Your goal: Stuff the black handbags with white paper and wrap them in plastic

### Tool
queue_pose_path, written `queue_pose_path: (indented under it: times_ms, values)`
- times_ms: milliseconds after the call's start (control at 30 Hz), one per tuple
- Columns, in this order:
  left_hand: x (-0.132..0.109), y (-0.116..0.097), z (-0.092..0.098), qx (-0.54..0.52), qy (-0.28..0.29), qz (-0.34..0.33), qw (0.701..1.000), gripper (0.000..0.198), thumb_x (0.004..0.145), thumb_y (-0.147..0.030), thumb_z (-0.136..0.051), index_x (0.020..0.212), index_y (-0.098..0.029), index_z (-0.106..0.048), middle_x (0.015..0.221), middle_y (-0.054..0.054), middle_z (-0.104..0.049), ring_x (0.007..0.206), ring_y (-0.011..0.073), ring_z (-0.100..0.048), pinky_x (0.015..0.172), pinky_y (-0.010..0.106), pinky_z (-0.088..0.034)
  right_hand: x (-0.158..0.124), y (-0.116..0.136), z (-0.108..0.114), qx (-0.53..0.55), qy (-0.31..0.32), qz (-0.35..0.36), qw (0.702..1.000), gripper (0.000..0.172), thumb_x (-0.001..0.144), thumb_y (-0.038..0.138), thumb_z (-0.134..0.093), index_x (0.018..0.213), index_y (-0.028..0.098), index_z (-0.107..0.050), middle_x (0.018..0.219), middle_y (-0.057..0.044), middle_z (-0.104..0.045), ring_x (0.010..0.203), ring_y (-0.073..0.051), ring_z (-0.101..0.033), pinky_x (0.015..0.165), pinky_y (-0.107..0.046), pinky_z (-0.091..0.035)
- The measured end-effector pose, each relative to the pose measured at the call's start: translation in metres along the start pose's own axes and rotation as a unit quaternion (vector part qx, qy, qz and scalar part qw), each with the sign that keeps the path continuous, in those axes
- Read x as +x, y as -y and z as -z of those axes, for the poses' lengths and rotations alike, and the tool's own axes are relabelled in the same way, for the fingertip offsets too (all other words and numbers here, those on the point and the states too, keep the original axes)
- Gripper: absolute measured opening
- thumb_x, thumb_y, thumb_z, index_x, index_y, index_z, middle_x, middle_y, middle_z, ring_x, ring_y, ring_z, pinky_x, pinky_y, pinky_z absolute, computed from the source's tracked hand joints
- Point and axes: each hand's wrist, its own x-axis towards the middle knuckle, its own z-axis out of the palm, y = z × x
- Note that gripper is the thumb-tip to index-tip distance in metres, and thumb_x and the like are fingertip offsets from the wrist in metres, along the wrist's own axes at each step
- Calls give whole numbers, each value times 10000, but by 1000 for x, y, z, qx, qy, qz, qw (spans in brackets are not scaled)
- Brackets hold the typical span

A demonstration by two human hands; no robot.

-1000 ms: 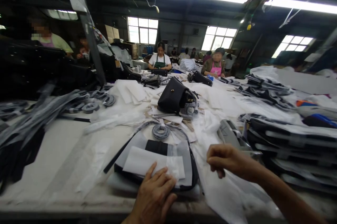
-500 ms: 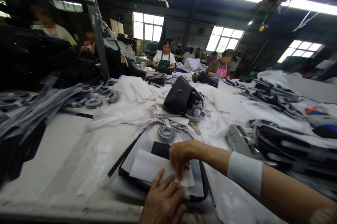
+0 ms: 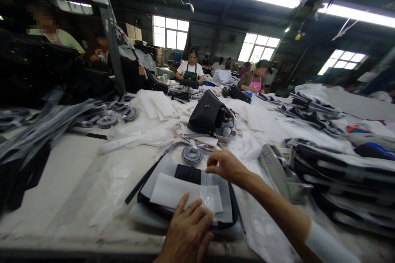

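Near the table's front edge lies a flat black bag (image 3: pixel 233 205), its upper face covered by a pale grey sheet. On it rest a small black folded piece (image 3: pixel 188 174) and a white foam sheet (image 3: pixel 169 191). Shiny clear tape (image 3: pixel 211 198) lies across the foam's right part. My left hand (image 3: pixel 189 228) is spread flat, its fingertips on the foam's lower edge. Raised over the bag's upper right corner is my right hand (image 3: pixel 228 167), its fingers loosely bent with nothing visible in them. A wrapped strap coil (image 3: pixel 191 154) sits just behind the bag.
A grey tape dispenser (image 3: pixel 277 172) stands to the right, beside stacked black pieces (image 3: pixel 345 176). Behind is a standing black handbag (image 3: pixel 205 112). Wrapped straps (image 3: pixel 55 131) spread at left near a metal post (image 3: pixel 112 45). Several co-workers, including a person in a green apron (image 3: pixel 190 71), sit farther back.
My right hand has lifted off the foam sheet and moved up and right, uncovering the tape and the black piece. My left hand stays on the foam. The view has shifted slightly.
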Motion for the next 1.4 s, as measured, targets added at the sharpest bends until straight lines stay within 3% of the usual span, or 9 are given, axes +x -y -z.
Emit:
queue_pose_path:
  times_ms: [100, 267, 500, 733, 800, 900, 1000, 1200, 1400]
  values:
    - [5, -1, 7, 4, -1, -6, 1000, 272, 897, -325, -596, 1163, -269, -599, 1018, -52, -716, 1175, 181, -599, 1233, 356, 39, -31, 16, -38, 88, -24, 12, 996, 36, 834, 218, -765, 819, 195, -741, 856, -10, -710, 857, -154, -649, 783, -237, -469]
    - [10, -3, 18, 29, 36, -18, 999, 249, 885, -359, -648, 1110, -259, -609, 988, -48, -723, 1139, 185, -627, 1240, 377, -106, -55, 39, -70, 17, -55, -20, 998, 161, 871, 118, -650, 791, 202, -761, 837, -47, -728, 882, -218, -668, 846, -328, -507]
    - [6, 9, 11, 80, 14, -67, 994, 323, 896, -170, -589, 1210, -242, -599, 1076, -4, -740, 1073, 168, -665, 1170, 369, -343, -77, 56, -109, -19, -350, 135, 927, 438, 1034, 345, -411, 1423, 170, -513, 1225, -91, -718, 1075, -203, -705, 883, -251, -591]
    - [20, 24, 99, -20, 114, 2, 993, 453, 851, -84, -567, 1271, -252, -591, 1242, 44, -681, 1245, 210, -588, 1126, 375, -418, -75, 43, -149, -114, -346, 180, 914, 802, 957, 560, -517, 1585, 150, -234, 1290, -102, -681, 1090, -269, -704, 847, -334, -622]
    - [14, 46, 127, 48, 130, 36, 990, 369, 866, -133, -640, 1203, -283, -641, 1264, 16, -678, 1357, 296, -486, 1183, 564, -293, -76, 44, -153, -146, -330, 182, 915, 738, 945, 457, -571, 1570, 177, -295, 1373, -97, -621, 1149, -282, -674, 889, -350, -606]
    - [-1, 77, 148, 29, 156, 76, 984, 426, 881, -173, -681, 1281, -304, -615, 1357, 23, -631, 1364, 279, -483, 1145, 521, -379, -77, 44, -152, -172, -314, 169, 918, 664, 906, 242, -589, 1535, 200, -379, 1450, -83, -548, 1215, -277, -634, 939, -352, -580]
    - [-11, 79, 145, -16, 135, 98, 986, 531, 832, -133, -706, 1326, -289, -588, 1407, 50, -589, 1360, 245, -487, 1105, 427, -447, -81, 32, -138, -144, -276, 177, 934, 684, 861, 165, -595, 1517, 227, -411, 1473, -63, -525, 1259, -266, -601, 987, -365, -556]
    - [-11, 40, 104, 35, 55, 106, 992, 535, 792, -10, -596, 1258, -272, -619, 1273, 33, -677, 1216, 214, -605, 1051, 399, -506, -89, 11, -92, -76, -201, 177, 960, 614, 840, 234, -687, 1427, 295, -521, 1407, -35, -603, 1273, -271, -589, 1068, -452, -500]
    - [-19, 47, 87, 89, 8, 70, 994, 461, 839, -21, -509, 1226, -248, -616, 1160, 43, -719, 1119, 222, -663, 945, 376, -570, -60, 65, -121, -27, -264, 168, 949, 549, 883, 115, -566, 1423, 194, -505, 1390, -80, -617, 1273, -254, -586, 1111, -468, -451]
